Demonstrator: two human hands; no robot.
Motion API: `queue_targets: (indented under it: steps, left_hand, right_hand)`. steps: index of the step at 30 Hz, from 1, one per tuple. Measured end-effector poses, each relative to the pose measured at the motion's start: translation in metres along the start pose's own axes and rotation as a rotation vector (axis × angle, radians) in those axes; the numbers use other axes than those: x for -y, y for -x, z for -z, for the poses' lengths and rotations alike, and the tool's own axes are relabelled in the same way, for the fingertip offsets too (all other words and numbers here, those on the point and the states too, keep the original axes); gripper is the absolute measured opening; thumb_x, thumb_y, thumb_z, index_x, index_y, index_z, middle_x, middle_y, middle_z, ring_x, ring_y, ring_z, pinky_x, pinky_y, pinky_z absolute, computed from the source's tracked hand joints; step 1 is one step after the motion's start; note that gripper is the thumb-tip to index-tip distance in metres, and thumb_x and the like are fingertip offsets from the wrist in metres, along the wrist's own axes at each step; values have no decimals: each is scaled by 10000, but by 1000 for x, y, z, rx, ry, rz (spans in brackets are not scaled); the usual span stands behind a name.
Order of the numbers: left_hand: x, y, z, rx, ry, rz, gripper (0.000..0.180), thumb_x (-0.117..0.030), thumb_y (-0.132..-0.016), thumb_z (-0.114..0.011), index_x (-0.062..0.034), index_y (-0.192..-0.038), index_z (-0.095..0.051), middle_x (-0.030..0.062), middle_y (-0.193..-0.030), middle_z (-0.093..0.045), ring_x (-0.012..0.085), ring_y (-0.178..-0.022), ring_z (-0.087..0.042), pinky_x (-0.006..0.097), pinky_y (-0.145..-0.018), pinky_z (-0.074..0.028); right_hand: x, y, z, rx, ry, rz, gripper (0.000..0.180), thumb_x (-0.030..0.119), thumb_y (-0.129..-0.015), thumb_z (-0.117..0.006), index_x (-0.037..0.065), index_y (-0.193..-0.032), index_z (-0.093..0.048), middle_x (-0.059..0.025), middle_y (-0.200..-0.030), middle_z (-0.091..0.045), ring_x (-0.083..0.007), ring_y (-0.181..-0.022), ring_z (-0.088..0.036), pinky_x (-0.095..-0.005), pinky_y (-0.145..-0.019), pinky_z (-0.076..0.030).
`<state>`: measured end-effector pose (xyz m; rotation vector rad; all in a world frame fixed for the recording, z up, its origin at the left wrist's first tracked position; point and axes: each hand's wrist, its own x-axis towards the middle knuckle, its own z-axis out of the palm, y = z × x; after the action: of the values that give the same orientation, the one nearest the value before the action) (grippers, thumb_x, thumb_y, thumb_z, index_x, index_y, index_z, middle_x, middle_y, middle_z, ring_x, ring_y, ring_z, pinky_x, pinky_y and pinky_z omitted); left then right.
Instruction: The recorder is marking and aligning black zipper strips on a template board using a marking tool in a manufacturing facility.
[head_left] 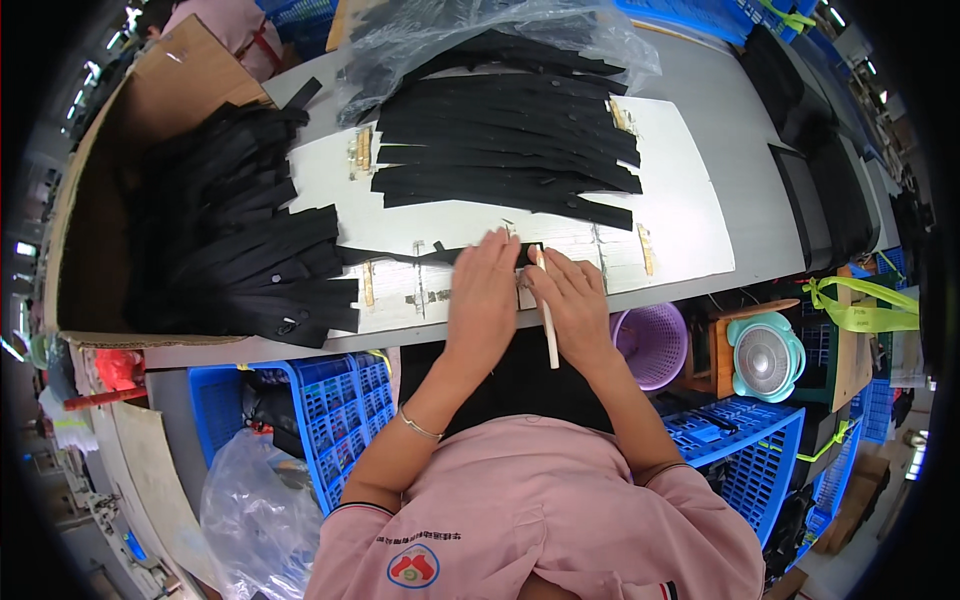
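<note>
A narrow black strip, easily dragged out of line

The left hand lies over the narrow black strip, fingers close together and pointing away from the body; whether they pinch it or only press cannot be told. Just beside it, the right hand appears closed on a white stick, whose lower end points back toward the person. The strip lies across the white board, near the table's front edge, its right end by the fingers.

If the left hand presses too lightly, the strip could skew, since it looks thin and limp. The stick might also slip off the strip and mark or scrape the board.

Leftward, the strip runs toward the heap of black strips spilling from the cardboard box; a snag there could tug it askew. Beyond the hands, the row of black strips lies loosely overlapped, so a brushing forearm could disorder it. A clear plastic bag sags against its far side and might catch.
</note>
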<state>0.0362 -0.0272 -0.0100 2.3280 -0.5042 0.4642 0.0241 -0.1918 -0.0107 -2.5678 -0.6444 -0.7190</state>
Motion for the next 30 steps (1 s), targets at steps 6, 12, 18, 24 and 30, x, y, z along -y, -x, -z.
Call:
queue_targets:
  steps: [6,12,18,24,30]
  left_hand:
    - [39,14,49,-97,-247,53,316,5,-907,-641,-27,-1219,-677,133,-1283,-652,301,-1299,-570,536,-1209,-271]
    - [32,23,52,-69,-210,54,224,-30,-934,-659,-29,-1148,-721,103,-1208,-688,280,-1220,-618,498,-1185,-310]
    - [9,34,34,4,-105,32,296,-84,-934,-683,-47,-1228,-701,112,-1299,-666,290,-1265,-594,485,-1154,-330]
    - [3,47,39,96,-227,121,520,-220,-968,-686,-39,-1438,-558,110,-1496,-548,288,-1460,-432,593,-1229,-121]
    - [16,61,61,58,-334,263,559,-290,-977,-682,-50,-1463,-546,119,-1534,-519,312,-1492,-390,628,-1221,-58]
  right_hand:
    - [-19,10,11,-65,-32,-18,313,45,-841,-744,66,-1142,-660,-73,-1245,-725,-276,-1162,-645,-417,-985,-462]
    - [-40,25,28,-111,-22,-65,303,30,-820,-746,82,-1110,-673,-45,-1235,-728,-253,-1129,-649,-404,-987,-458]
    - [-65,37,40,-99,102,-186,317,55,-815,-765,87,-1119,-679,-44,-1230,-735,-263,-1155,-632,-411,-1015,-442]
    - [-75,45,51,-92,166,-181,346,37,-806,-766,69,-1138,-674,-60,-1258,-722,-279,-1178,-617,-438,-1040,-427]
    - [-75,52,44,-140,144,-253,320,11,-831,-736,63,-1140,-673,-74,-1296,-706,-282,-1165,-619,-422,-1035,-416]
